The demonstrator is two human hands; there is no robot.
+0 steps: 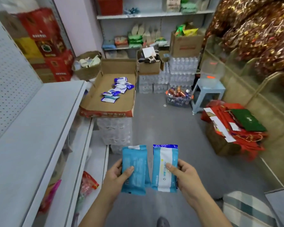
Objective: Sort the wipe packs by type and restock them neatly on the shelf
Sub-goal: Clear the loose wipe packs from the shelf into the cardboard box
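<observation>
Left: white shelf (39,122), its top board bare in view, with packaged goods on the lower boards. Behind and right of it, a cardboard tray (105,102) rests on stacked bottled water and holds a loose heap of wipe packs (116,89), overlapping and not sorted.

Centre foreground: left hand (116,174), thumb on top and fingers beneath, clamped on a plain blue pack (134,169) that shows its printed back. Just beside it, nearly touching along the long edges, right hand (185,172) is clamped the same way on a blue-and-white pack (165,167), face up with a dark blue top seal. Both packs are held over the floor, well apart from the shelf and the tray.

Risks, judged from this view:
- The two packs show different sides, so two of one type may be read as two types, or the reverse; turning one over would settle it.
- Each pack is pinched low, at one end; slick film could let it slip and fall to the floor.
- Reaching left with both hands full could set packs down crooked or mixed on the bare board.
- The heap in the tray may slide when single packs are pulled out.
</observation>
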